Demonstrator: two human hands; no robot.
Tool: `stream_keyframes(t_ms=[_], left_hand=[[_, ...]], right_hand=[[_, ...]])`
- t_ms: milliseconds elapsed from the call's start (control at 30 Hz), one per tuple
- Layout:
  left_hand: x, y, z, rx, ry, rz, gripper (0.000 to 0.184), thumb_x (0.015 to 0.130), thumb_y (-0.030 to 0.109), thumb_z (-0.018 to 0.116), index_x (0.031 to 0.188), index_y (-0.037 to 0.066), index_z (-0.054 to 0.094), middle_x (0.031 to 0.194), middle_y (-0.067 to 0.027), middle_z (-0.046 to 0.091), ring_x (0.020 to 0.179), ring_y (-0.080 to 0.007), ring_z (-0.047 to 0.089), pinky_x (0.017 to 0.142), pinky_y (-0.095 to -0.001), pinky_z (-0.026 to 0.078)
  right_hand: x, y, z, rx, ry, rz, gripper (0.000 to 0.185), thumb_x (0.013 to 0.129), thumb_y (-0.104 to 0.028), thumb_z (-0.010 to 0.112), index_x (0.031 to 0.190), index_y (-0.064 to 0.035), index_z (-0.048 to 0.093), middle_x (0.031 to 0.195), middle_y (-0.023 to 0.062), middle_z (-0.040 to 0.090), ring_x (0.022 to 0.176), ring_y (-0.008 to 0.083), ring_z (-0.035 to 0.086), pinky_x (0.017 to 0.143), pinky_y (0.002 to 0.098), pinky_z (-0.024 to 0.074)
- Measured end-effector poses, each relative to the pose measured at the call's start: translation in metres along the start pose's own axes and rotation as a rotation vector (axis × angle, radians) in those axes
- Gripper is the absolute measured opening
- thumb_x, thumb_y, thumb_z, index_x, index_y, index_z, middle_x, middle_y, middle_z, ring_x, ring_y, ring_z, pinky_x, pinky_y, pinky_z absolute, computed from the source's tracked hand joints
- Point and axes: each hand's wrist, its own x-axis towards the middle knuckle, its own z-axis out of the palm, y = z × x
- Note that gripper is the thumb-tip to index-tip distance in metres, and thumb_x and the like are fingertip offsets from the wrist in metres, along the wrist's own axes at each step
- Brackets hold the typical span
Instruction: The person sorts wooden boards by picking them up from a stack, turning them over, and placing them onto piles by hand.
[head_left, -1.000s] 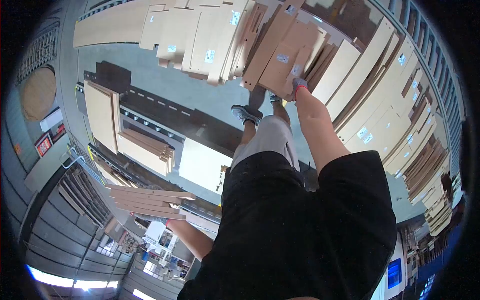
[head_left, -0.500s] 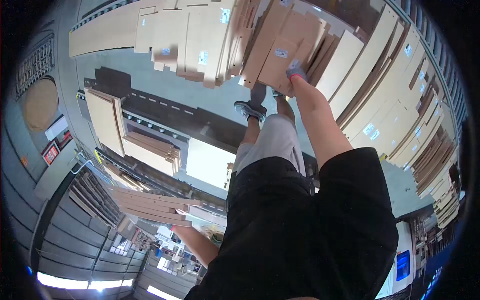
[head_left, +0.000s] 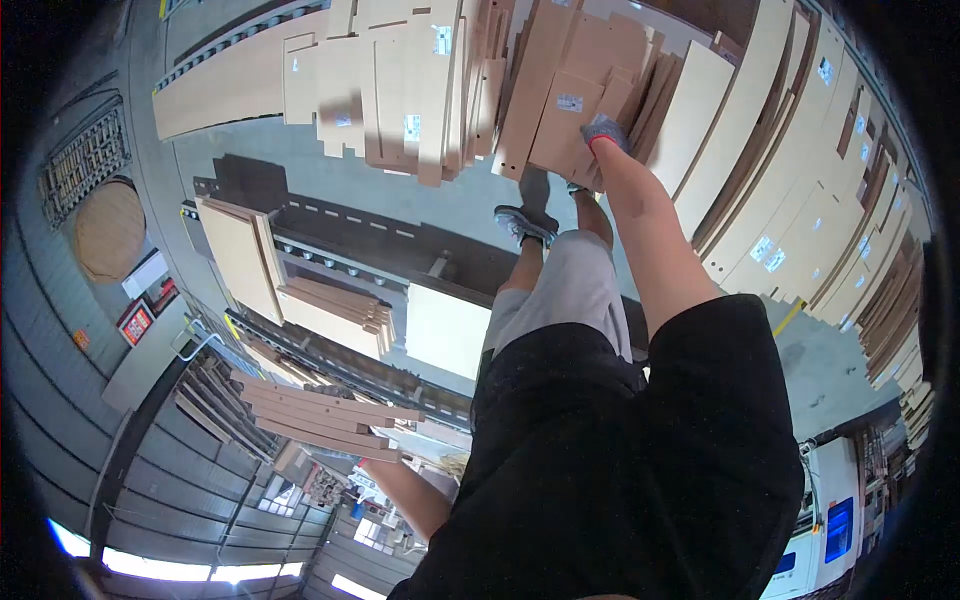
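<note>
My right hand [head_left: 603, 132], in a grey glove with a red cuff, reaches forward to a stack of brown panels. Its fingers appear closed at the lower end of a narrow brown panel [head_left: 617, 95], though the glove hides the exact grip. Beside it a wider brown panel [head_left: 560, 130] carries a white label. Out to my left, a bundle of several long brown boards [head_left: 315, 408] is held up off the floor. My left hand [head_left: 368, 462] grips the bundle from underneath, mostly hidden by the boards.
Stacked panels [head_left: 400, 90] lean to the left of the brown ones, and more labelled panels [head_left: 800, 220] stretch to the right. Behind my left side, a roller conveyor [head_left: 330, 262] carries boards and a pale panel [head_left: 447, 330]. My shoes [head_left: 520, 222] stand near the stacks.
The view has shifted, so most things sit further right. My right hand has moved slightly up along the narrow panel and covers its label. The board bundle stays in my left hand.
</note>
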Motion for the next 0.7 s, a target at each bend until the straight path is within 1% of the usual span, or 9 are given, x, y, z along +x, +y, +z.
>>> stream_keyframes(t_ms=[133,233,300,333,433,533,600,667,700], left_hand=[[0.005,0.003,-0.002,0.003,-0.021,0.012,0.067,0.101,0.056,0.04,0.151,0.013,0.043,0.15,-0.015,0.048,0.131,-0.0349,0.052,0.107,-0.0528,0.047],[0.009,0.002,0.001,-0.014,-0.039,0.018,0.067,0.101,0.056,0.04,0.151,0.013,0.043,0.15,-0.0149,0.048,0.131,-0.0349,0.052,0.107,-0.0528,0.047],[0.011,0.0,0.003,-0.024,-0.059,0.021,0.067,0.101,0.057,0.04,0.151,0.013,0.043,0.15,-0.0149,0.048,0.131,-0.0349,0.052,0.107,-0.0528,0.047],[0.013,0.001,0.003,-0.031,-0.069,0.019,0.067,0.101,0.057,0.04,0.151,0.013,0.043,0.15,-0.0148,0.048,0.131,-0.0349,0.052,0.107,-0.0528,0.047],[0.025,-0.002,0.003,-0.067,-0.102,0.018,0.068,0.101,0.057,0.04,0.151,0.013,0.043,0.15,-0.0147,0.048,0.131,-0.0349,0.052,0.107,-0.0528,0.047],[0.039,-0.007,0.006,-0.125,-0.149,0.018,0.068,0.101,0.057,0.04,0.151,0.013,0.043,0.15,-0.0147,0.048,0.131,-0.0349,0.052,0.107,-0.0528,0.047],[0.053,-0.012,0.005,-0.183,-0.191,0.016,0.068,0.101,0.058,0.04,0.151,0.013,0.043,0.15,-0.0146,0.048,0.131,-0.0349,0.052,0.107,-0.0528,0.047],[0.073,-0.023,0.004,-0.262,-0.275,-0.005,0.068,0.1,0.058,0.04,0.151,0.012,0.043,0.15,-0.0145,0.048,0.131,-0.0349,0.052,0.107,-0.0528,0.047],[0.085,-0.035,0.001,-0.339,-0.324,-0.02,0.068,0.1,0.058,0.04,0.151,0.012,0.043,0.15,-0.0145,0.048,0.131,-0.0349,0.052,0.108,-0.0528,0.047]], right_hand=[[0.012,0.005,-0.001,-0.087,-0.07,-0.027,0.055,0.084,-0.042,0.064,0.131,-0.013,0.063,0.139,0.0184,0.06,0.127,0.0365,0.058,0.105,0.0458,0.0495],[0.02,0.014,0.022,0.024,0.079,-0.028,0.06,0.084,-0.043,0.065,0.136,-0.0137,0.058,0.143,0.0168,0.056,0.129,0.0375,0.056,0.105,0.0462,0.0495],[0.031,0.026,0.055,0.131,0.225,0.041,0.064,0.084,-0.044,0.065,0.139,-0.0138,0.054,0.145,0.0177,0.054,0.131,0.0383,0.055,0.105,0.0466,0.0489],[0.025,0.024,0.052,0.186,0.3,0.075,0.065,0.084,-0.045,0.065,0.14,-0.0138,0.053,0.146,0.0182,0.053,0.131,0.0386,0.054,0.106,0.0468,0.0486],[-0.043,0.0,0.013,0.229,0.203,0.196,0.067,0.084,-0.046,0.064,0.141,-0.0138,0.052,0.143,0.0217,0.055,0.129,0.0387,0.056,0.106,0.0467,0.0486],[-0.107,-0.017,-0.004,0.291,0.198,0.138,0.067,0.084,-0.047,0.064,0.14,-0.0107,0.052,0.138,0.0246,0.057,0.126,0.0389,0.058,0.104,0.0463,0.0492],[-0.069,0.0,0.056,0.227,0.113,-0.031,0.058,0.086,-0.044,0.062,0.13,-0.0071,0.061,0.13,0.0261,0.063,0.121,0.0401,0.061,0.099,0.0458,0.0509],[-0.098,-0.015,0.051,-0.036,-0.17,-0.325,0.048,0.09,-0.042,0.059,0.118,-0.0037,0.069,0.121,0.0276,0.066,0.118,0.0411,0.062,0.096,0.045,0.0515],[-0.128,-0.031,0.047,0.043,-0.135,-0.296,0.046,0.092,-0.041,0.059,0.115,-0.0032,0.07,0.117,0.0284,0.066,0.115,0.0409,0.063,0.095,0.0444,0.0516]])
